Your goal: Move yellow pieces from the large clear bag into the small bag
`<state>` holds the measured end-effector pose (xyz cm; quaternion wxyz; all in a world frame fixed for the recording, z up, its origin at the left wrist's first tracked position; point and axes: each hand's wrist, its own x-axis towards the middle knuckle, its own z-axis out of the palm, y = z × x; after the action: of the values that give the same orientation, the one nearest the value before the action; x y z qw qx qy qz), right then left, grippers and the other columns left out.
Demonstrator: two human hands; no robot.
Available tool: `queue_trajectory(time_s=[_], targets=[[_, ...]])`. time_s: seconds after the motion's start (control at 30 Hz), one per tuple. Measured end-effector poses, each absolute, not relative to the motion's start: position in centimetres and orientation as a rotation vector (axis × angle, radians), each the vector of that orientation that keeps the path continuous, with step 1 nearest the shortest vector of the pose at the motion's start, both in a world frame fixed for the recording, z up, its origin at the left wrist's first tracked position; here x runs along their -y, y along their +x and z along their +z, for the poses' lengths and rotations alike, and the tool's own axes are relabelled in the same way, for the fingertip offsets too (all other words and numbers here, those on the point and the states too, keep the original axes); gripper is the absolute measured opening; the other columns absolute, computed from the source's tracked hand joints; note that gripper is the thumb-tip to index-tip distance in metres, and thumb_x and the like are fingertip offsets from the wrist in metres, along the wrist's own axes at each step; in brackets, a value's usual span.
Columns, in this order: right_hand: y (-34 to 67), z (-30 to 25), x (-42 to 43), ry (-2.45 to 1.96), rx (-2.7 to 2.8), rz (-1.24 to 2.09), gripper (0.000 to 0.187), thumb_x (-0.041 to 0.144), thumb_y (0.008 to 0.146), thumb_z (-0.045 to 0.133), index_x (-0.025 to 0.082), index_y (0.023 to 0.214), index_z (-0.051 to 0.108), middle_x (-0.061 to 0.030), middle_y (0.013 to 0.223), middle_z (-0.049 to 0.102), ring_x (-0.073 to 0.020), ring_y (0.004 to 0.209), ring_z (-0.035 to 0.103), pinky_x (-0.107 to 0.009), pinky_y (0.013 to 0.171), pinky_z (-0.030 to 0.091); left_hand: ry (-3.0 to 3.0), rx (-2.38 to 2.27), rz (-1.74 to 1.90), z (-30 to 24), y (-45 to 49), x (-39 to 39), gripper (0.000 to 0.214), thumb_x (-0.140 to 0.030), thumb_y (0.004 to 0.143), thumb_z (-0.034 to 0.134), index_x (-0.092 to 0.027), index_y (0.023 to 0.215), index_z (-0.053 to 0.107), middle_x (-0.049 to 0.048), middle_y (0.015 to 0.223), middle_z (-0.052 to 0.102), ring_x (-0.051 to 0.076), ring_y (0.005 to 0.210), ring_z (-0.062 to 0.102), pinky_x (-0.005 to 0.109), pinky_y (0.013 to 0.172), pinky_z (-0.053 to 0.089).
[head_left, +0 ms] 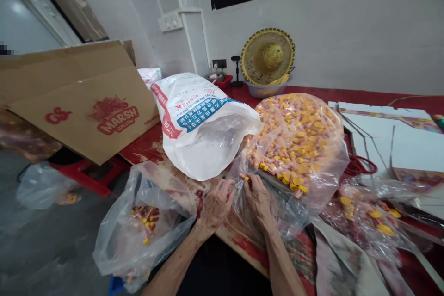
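My left hand [217, 203] and my right hand [258, 196] meet at the near edge of a big clear plastic bag [298, 148] full of yellow and pink wrapped candies. Both hands have their fingers pinched together around a small wrapped candy [243, 178] and the bag's plastic. A white printed sack [201, 125] lies just behind my left hand. A clear bag with a few candies [145, 222] hangs open at the table's near left corner.
A folded cardboard box marked MARSH [86, 101] leans at the left. White flat cartons [391, 138] lie at the right, with more bags of candies [367, 217] in front. A straw hat in a metal bowl [267, 60] stands by the wall. The table has a red cover [364, 97].
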<state>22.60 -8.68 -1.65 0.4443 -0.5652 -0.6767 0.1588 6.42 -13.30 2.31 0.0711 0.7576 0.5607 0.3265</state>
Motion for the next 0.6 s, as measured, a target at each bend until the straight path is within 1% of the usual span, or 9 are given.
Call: queue_trajectory(time_s=[0.1, 0.2, 0.43, 0.6], targets=[[22.62, -1.53, 8.76, -1.394, 1.684, 0.385, 0.042, 0.04, 0.109, 0.031, 0.021, 0.109, 0.069, -0.009, 0.102, 0.069, -0.0213, 0.084, 0.067, -0.029, 0.067, 0.049, 2.3, -1.698, 0.914, 1.89, 6.47, 13.52, 0.026, -0.011, 0.102, 0.053, -0.025, 0.121, 0.065, 0.0028, 0.111, 0.07, 0.015, 0.084, 0.07, 0.025, 0.079, 0.058], [22.6, -1.43, 8.88, -1.387, 1.694, 0.379, 0.04, 0.038, 0.109, 0.032, 0.021, 0.108, 0.068, -0.0082, 0.102, 0.069, -0.021, 0.083, 0.066, -0.028, 0.065, 0.048, 2.299, -1.694, 0.845, 1.61, 6.49, 13.58, 0.031, -0.007, 0.098, 0.055, -0.025, 0.121, 0.066, 0.0016, 0.113, 0.069, 0.014, 0.082, 0.069, 0.024, 0.08, 0.058], [22.65, -1.28, 8.91, -1.379, 1.697, 0.381, 0.042, 0.039, 0.11, 0.03, 0.021, 0.107, 0.068, -0.0085, 0.101, 0.068, -0.021, 0.083, 0.065, -0.028, 0.067, 0.049, 2.278, -1.684, 0.864, 1.6, 6.38, 13.54, 0.032, -0.007, 0.098, 0.055, -0.026, 0.122, 0.065, 0.0008, 0.116, 0.069, 0.013, 0.078, 0.068, 0.025, 0.084, 0.058], [22.7, -1.37, 8.72, -1.387, 1.699, 0.399, 0.045, 0.041, 0.11, 0.03, 0.02, 0.107, 0.069, -0.0093, 0.101, 0.068, -0.0215, 0.083, 0.066, -0.028, 0.065, 0.048, 2.267, -1.674, 0.861, 1.57, 6.33, 13.58, 0.033, -0.006, 0.098, 0.053, -0.025, 0.121, 0.065, 0.0014, 0.116, 0.069, 0.014, 0.08, 0.067, 0.027, 0.086, 0.059]])
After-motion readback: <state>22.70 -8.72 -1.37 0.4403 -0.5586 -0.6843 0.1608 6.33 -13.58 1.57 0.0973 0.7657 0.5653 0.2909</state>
